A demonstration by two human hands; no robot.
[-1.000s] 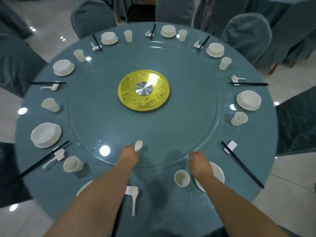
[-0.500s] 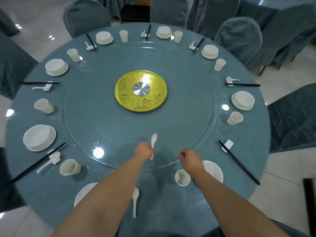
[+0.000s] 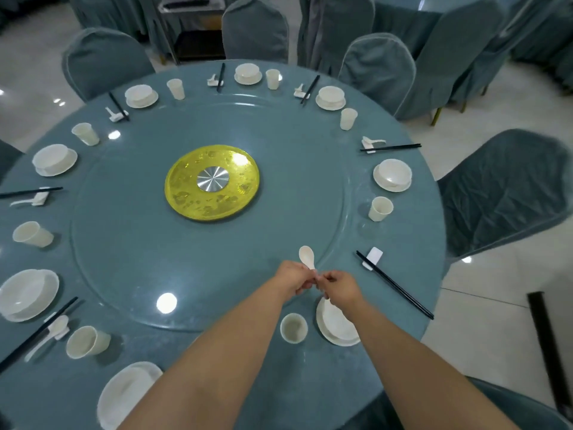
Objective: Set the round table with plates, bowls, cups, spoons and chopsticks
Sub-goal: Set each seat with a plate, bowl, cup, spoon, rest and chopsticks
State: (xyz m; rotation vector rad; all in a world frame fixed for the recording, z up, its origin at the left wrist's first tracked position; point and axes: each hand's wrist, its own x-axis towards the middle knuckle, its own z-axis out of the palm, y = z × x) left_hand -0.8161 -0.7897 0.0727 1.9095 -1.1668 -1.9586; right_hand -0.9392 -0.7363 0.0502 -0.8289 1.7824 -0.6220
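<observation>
Both hands meet on the white spoon [image 3: 307, 258]: the left hand [image 3: 293, 279] pinches its handle, the right hand [image 3: 339, 287] closes fingertips on the handle's end. Its long axis points away, bowl forward. The bare chopstick rest [image 3: 373, 257] lies forward-right, nearer the right hand.

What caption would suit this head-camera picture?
Both hands, left and right, hold a white spoon above the nearly set round table.

The spoon [image 3: 307, 256] handle vanishes where both hands meet — which fingers actually pinch it is unclear. The near-left plate [image 3: 124, 395] slips under the left forearm; the far-left chopsticks [image 3: 29, 192] run off the frame edge.
</observation>
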